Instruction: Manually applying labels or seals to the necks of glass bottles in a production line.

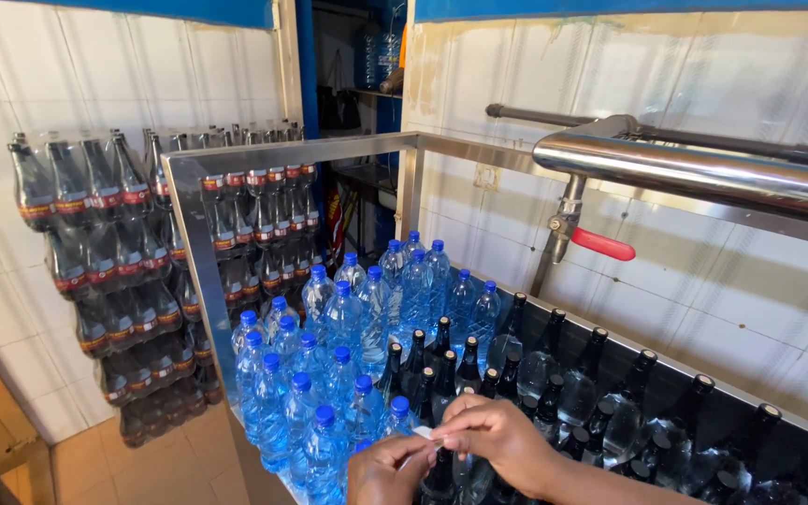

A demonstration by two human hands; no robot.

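Observation:
My left hand (387, 469) and my right hand (493, 438) meet at the bottom middle of the head view. Both pinch a small white strip (423, 432) between their fingertips. They hover just above the tops of the bottles. Under and left of them stand several clear blue plastic bottles (348, 318) with blue caps. To the right stand several dark glass bottles (554, 374) with black caps. All the bottles stand upright inside a steel-framed bin (189, 234).
A stack of shrink-wrapped dark bottles with red labels (123, 271) leans on the tiled wall at left. A steel pipe (685, 168) with a red-handled valve (600, 245) runs along the right wall. An open doorway (353, 93) lies behind.

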